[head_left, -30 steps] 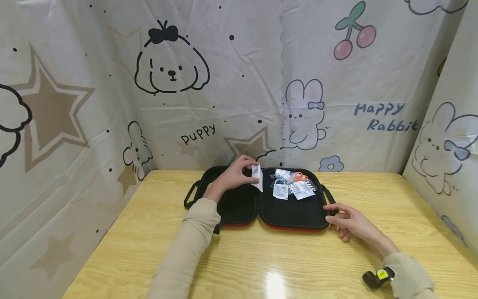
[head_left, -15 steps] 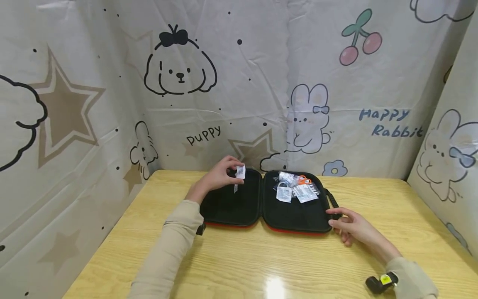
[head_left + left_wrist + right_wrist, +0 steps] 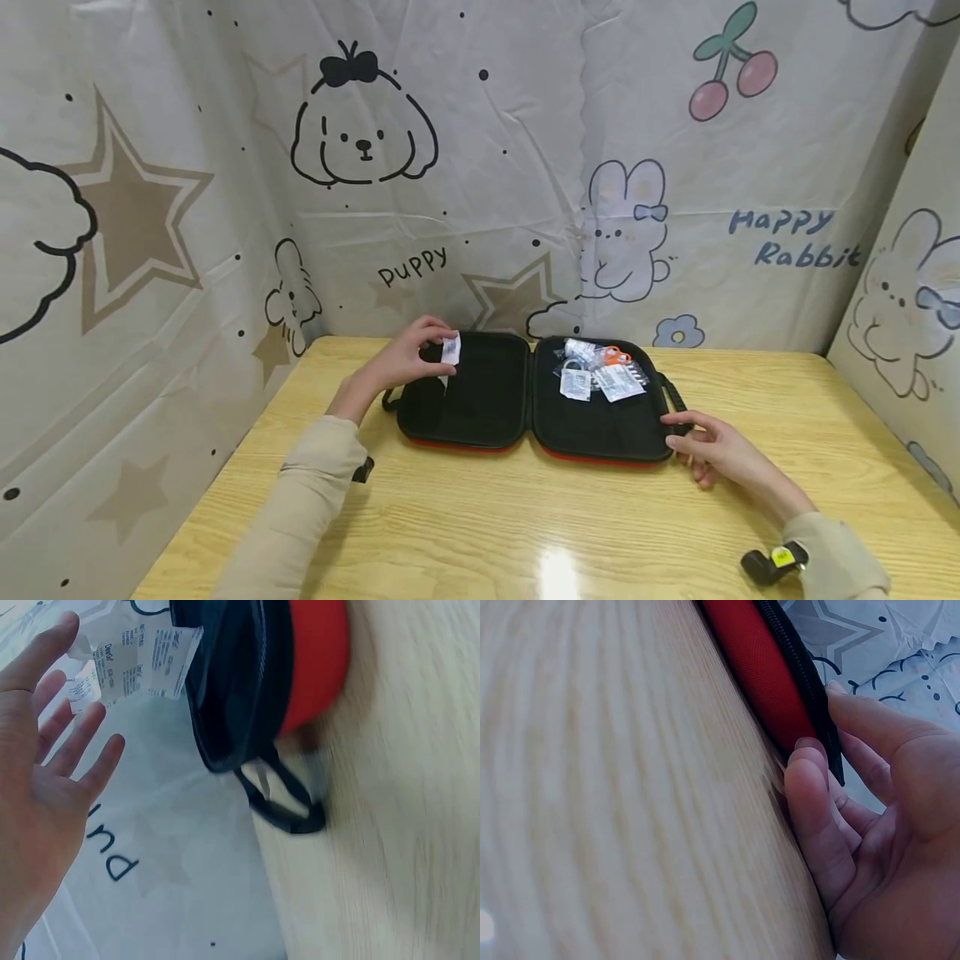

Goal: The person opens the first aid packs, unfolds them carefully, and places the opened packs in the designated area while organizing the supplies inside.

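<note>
My left hand point(image 3: 401, 358) pinches a small white printed packet point(image 3: 451, 348) between thumb and fingers, above the left half of an unzipped black-lined case point(image 3: 487, 400). Lines of small print show on the packet point(image 3: 139, 664) in the left wrist view. At the case's right edge, my right hand point(image 3: 716, 450) grips the rim near the front corner. In the right wrist view its thumb lies at the black zipper edge and a finger against the red outer shell point(image 3: 769, 682). Orange-handled scissors point(image 3: 617, 357) and white packets point(image 3: 576, 386) lie in the case's right half.
The case lies spread flat on a wooden table point(image 3: 450, 517), close to a printed cloth backdrop point(image 3: 510, 167). Black carry handles stick out at both sides, the right handle point(image 3: 672, 393) beside my right hand. A white roll point(image 3: 579, 350) in clear plastic lies near the scissors.
My left hand has carried the packet leftward, from the case's middle fold to the far left side of its left half. My right hand stays at the right rim.
</note>
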Demonstrator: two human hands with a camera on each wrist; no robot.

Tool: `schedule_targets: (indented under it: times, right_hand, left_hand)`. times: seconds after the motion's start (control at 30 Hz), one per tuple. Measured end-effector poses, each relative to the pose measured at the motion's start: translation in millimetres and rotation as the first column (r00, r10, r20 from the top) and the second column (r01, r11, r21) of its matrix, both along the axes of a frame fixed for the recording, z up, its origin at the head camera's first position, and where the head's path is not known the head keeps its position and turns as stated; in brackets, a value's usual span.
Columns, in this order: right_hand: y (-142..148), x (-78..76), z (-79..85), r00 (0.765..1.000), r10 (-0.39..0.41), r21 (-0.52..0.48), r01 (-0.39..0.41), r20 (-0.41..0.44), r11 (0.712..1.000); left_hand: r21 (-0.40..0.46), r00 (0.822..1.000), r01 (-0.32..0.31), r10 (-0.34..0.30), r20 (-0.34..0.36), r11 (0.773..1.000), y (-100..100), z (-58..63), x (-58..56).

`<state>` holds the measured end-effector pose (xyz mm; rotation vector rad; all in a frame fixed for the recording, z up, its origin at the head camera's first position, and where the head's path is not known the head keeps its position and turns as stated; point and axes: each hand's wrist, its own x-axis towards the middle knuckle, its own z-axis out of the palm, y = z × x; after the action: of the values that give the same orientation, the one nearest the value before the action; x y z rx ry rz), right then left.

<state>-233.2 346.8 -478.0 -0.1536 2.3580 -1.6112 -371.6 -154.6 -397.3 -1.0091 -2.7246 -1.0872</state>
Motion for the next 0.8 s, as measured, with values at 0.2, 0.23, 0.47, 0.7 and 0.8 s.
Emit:
schedule_targets:
  times: [0.2, 0.23, 0.47, 0.7, 0.8]
  right_hand:
    - [-1, 0.4, 1.8, 1.000, 0.007, -0.008, -0.007, 0.002, 1.000]
    - [-1, 0.6, 2.1, 1.000, 0.002, -0.007, -0.002, 0.007, 1.000]
    - [1, 0.2, 2.4, 1.000, -0.014, 0.015, 0.014, -0.006, 1.000]
    - [1, 0.3, 0.9, 1.000, 0.003, -0.009, -0.003, 0.003, 1.000]
    - [1, 0.3, 0.6, 1.000, 0.003, -0.011, -0.003, 0.006, 1.000]
  left_hand:
    - [-0.036, 0.999, -0.054, 0.054, 0.005, 0.998, -22, 6.5, 8.7]
    - [-0.044, 0.998, -0.060, 0.060, 0.003, 0.997, -25, 7.5, 9.8]
    - [-0.098, 0.999, -0.047, 0.048, 0.010, 0.994, -33, 6.3, 18.2]
    - [-0.200, 1.000, 0.016, -0.018, -0.009, 0.980, -30, -11.2, 22.2]
    - [-0.261, 0.999, 0.038, -0.047, -0.027, 0.965, -29, -20.3, 22.0]
